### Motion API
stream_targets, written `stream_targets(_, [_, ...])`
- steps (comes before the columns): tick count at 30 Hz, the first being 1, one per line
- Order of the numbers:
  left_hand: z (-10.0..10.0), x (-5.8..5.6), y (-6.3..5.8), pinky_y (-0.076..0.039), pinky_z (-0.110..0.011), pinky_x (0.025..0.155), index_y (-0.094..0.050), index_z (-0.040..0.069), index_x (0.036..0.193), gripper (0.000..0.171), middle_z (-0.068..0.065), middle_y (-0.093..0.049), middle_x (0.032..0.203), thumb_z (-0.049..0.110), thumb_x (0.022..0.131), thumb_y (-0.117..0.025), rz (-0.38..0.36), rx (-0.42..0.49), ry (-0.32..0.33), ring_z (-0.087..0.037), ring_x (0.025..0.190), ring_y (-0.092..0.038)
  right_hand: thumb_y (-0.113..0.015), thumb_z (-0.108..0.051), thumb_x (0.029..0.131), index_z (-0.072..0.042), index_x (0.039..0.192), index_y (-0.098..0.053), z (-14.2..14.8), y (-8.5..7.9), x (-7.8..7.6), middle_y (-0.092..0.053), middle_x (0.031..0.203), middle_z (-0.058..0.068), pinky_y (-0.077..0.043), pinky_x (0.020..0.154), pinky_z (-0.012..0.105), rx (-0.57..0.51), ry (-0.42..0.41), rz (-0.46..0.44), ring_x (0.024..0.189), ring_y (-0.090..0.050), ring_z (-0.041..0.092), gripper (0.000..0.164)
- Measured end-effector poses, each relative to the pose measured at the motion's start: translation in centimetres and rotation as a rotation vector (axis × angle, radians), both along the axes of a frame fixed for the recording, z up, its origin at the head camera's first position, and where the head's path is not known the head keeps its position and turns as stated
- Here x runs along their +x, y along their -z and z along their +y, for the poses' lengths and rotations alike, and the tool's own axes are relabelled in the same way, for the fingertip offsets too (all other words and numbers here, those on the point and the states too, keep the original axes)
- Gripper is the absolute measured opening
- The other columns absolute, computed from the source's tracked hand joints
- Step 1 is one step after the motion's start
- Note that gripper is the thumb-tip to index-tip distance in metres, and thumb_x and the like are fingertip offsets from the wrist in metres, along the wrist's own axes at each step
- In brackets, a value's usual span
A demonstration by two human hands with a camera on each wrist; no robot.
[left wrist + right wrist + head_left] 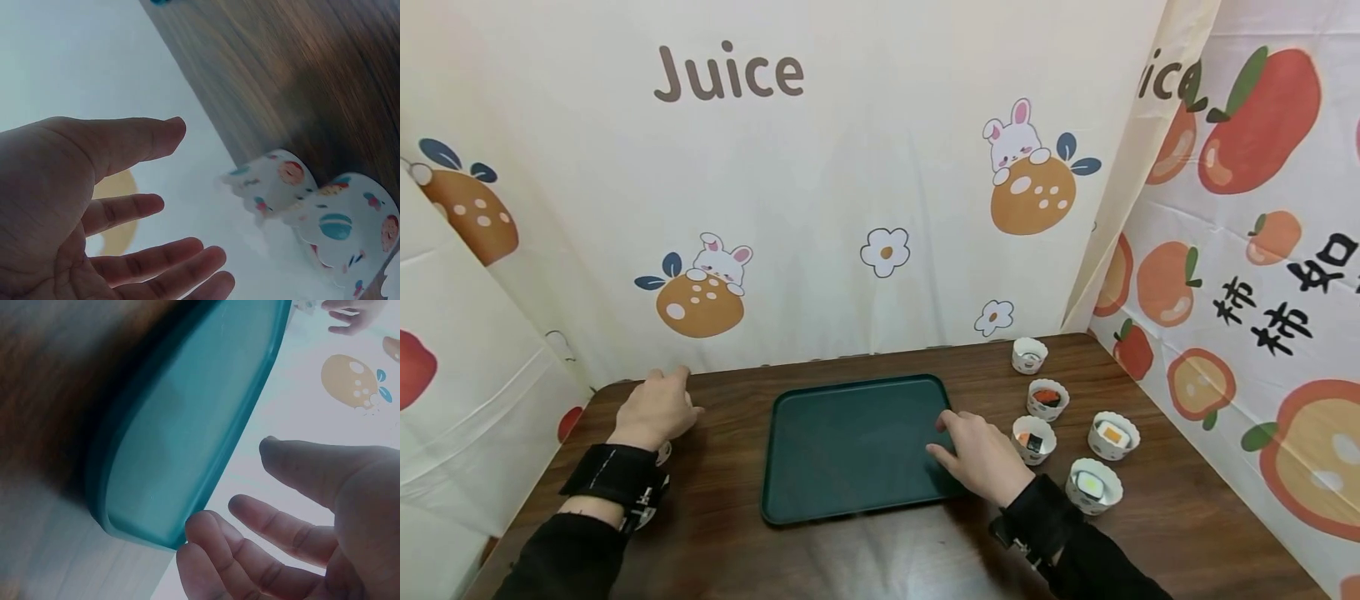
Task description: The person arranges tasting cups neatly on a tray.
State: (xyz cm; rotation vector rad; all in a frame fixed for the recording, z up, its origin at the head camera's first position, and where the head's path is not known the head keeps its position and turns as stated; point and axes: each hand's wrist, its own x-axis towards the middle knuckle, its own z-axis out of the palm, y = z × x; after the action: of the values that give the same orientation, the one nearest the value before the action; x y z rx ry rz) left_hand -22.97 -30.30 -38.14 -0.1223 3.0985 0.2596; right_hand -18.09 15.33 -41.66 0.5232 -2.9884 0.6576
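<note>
A dark green rectangular tray (857, 450) lies on the wooden table. My right hand (981, 457) hovers at its right edge, fingers loosely bent and holding nothing; in the right wrist view the fingertips (203, 528) overlap a tray corner. At the table's far left, my left hand (655, 408) is over the back edge. The left wrist view shows its thumb and fingers (156, 262) spread apart, with nothing between them. White patterned paper cups (350, 225) stand near that hand; in the head view the left wrist mostly hides them.
To the right of the tray stand several small paper cups (1028, 357). Some hold sushi-like pieces, one with a red-orange top (1047, 397), another white with a yellow square (1113, 433). Printed cloth (820, 183) hangs behind the table and along both sides.
</note>
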Motion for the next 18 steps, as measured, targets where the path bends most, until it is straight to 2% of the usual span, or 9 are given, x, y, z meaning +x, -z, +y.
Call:
stream_targets(4, [-1.0,-0.7,0.3,-0.058,-0.069,0.084,-0.046,-0.011,0.146,0.073,-0.042,-0.052,0.122,0.024,0.092,-0.081,-0.051,0.023,-0.037,-0.056,0.107,-0.061,-0.08,-0.026,0.098,-0.01,0.115,-0.072,0.1,0.1,0.7,-0.07,0.1,0.01,-0.049,0.064,0.032,-0.021,-0.011,-0.007,0.073,-0.06,0.014,0.025])
stream_targets(10, [-1.8,-1.3,0.8,-0.058,-0.068,0.082,-0.044,-0.011,0.147,0.074,-0.044,-0.051,0.124,0.023,0.091,-0.078,-0.085,0.031,-0.058,-0.059,0.108,-0.061,-0.08,-0.026,0.097,-0.011,0.116,-0.071,0.6,0.1,1.9,-0.067,0.096,0.006,-0.048,0.065,0.03,-0.016,-0.019,0.008,0.074,-0.059,0.014,0.025])
stream_targets(18, [-2.6,-1.6,1.2,-0.057,-0.068,0.081,-0.042,-0.011,0.147,0.074,-0.047,-0.05,0.129,0.024,0.091,-0.075,-0.114,0.055,-0.092,-0.06,0.106,-0.061,-0.078,-0.028,0.098,-0.013,0.117,-0.071,1.0,0.4,2.6,-0.065,0.093,0.001,-0.048,0.065,0.028,-0.029,-0.026,-0.022,0.077,-0.059,0.012,0.025])
